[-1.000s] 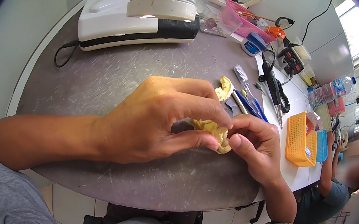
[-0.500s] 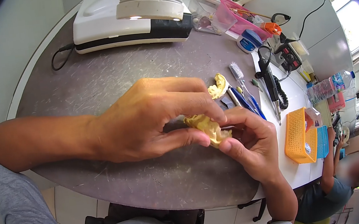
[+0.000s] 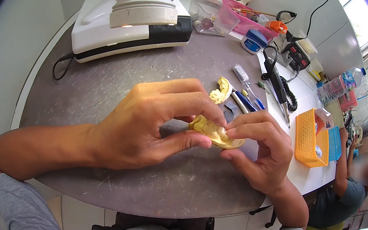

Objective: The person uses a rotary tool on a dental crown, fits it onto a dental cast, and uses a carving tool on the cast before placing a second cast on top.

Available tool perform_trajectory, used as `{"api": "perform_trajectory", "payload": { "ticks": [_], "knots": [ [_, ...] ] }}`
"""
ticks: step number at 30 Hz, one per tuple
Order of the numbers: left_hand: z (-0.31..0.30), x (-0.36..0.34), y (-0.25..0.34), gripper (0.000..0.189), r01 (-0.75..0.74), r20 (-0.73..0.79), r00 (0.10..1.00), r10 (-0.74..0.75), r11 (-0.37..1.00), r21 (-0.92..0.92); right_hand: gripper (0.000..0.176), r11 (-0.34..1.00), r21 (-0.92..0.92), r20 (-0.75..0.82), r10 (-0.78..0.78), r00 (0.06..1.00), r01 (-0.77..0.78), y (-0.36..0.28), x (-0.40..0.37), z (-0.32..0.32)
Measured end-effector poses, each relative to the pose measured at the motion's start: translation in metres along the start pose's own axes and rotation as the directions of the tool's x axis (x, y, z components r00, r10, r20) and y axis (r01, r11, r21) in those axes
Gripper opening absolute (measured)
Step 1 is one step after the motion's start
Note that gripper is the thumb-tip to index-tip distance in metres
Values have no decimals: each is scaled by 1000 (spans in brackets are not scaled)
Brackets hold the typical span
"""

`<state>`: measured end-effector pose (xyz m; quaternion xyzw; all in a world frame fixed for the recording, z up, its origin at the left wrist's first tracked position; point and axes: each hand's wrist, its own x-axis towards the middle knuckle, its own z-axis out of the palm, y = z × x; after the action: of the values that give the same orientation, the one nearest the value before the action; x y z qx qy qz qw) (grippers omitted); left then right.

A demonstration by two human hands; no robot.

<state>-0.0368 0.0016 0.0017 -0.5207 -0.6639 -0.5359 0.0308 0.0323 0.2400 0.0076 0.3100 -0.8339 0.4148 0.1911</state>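
Observation:
A yellow plaster dental cast (image 3: pixel 204 126) is between my two hands, above the grey table top. My left hand (image 3: pixel 148 124) grips its left end, thumb in front and index finger over the top. At the right end, my right hand (image 3: pixel 261 147) has its fingertips on the cast's upper face and its thumb below the rim. A small pale, glossy piece (image 3: pixel 221 133) lies on the cast right under those fingertips. Another pale yellow dental cast (image 3: pixel 221 90) rests on the table just beyond my hands.
A toothbrush (image 3: pixel 242 75) and pen-like tools lie right of the second cast. Further right are a black handpiece (image 3: pixel 274 76) and an orange basket (image 3: pixel 306 141). A white machine with a ribbed hose (image 3: pixel 143 5) stands at the back. A co-worker (image 3: pixel 337 202) sits at right.
My right hand's fingers have come up onto the cast's top face, and its thumb has slid off to below the rim. More of the cast's right end shows. My left hand keeps its grip.

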Motion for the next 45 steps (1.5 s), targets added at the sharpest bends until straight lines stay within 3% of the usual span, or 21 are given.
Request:
{"api": "perform_trajectory", "payload": {
  "ticks": [9,11,21,23,26,45],
  "knots": [
    [1,1,1,26,2,4,1000,-2,1000,11,36,999,-40,2,-25,1000,25,-4,0,2],
    [0,0,1,26,-3,-4,1000,3,1000,13,35,977,177,-140,141,980,-115,-5,-4,9],
    [0,0,1,29,-29,-6,1000,29,999,28,33,999,38,-31,11,999,-10,-1,-1,-2],
    [0,0,1,29,-28,-5,1000,28,999,23,39,999,39,88,17,996,-20,-1,-4,-6],
    [0,0,1,28,-33,-4,999,33,999,25,36,996,81,-46,50,998,-47,-1,-2,2],
    [1,0,-1,29,-55,-8,998,55,998,25,35,998,51,-29,42,999,-40,-3,0,0]
  ]
}}
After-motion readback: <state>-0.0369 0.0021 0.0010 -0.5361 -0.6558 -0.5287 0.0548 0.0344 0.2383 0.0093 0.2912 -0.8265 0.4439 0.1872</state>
